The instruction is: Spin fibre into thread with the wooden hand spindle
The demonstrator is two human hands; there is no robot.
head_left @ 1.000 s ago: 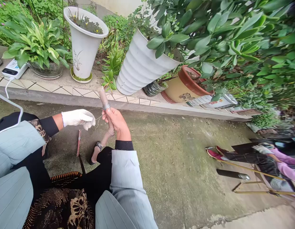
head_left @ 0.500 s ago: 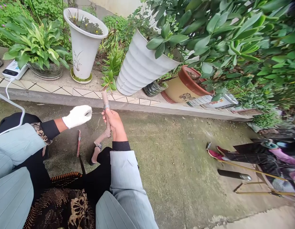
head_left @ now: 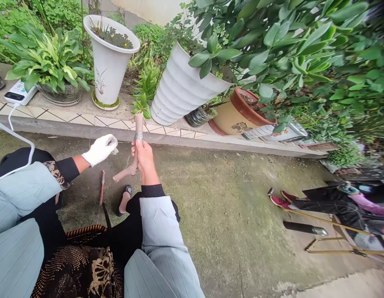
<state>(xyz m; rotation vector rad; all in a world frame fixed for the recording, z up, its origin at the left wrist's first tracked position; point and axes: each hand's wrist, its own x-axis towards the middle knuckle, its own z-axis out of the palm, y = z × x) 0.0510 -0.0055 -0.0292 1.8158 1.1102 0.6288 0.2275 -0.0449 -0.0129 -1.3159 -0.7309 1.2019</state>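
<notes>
My right hand (head_left: 144,156), bare, is wrapped round a forked, pale brown branch (head_left: 139,123). Its top end points up toward the ledge, and the lower fork slants down left. Several turns of grey wire (head_left: 138,136) circle the branch just above my fingers. To the left, my left hand (head_left: 100,150) wears a white glove, apart from the branch, with its fingers curled in a pinch. A fine strand of wire loops faintly around the glove; exactly where the fingers grip it is hard to see. Below, a reddish stick (head_left: 102,188) bound with grey wire stands near my knees.
Along the tiled ledge (head_left: 70,115) stand a white flared pot (head_left: 108,78), a ribbed white pot (head_left: 179,87) and a brown-rimmed pot (head_left: 232,111). A white device (head_left: 20,93) with a cable sits at left. At far right a person (head_left: 316,203) is beside a folding frame (head_left: 331,245).
The branch has turned in my right hand, its lower fork swinging left and up. My left hand has shifted slightly left, and the wire between the hands no longer looks taut.
</notes>
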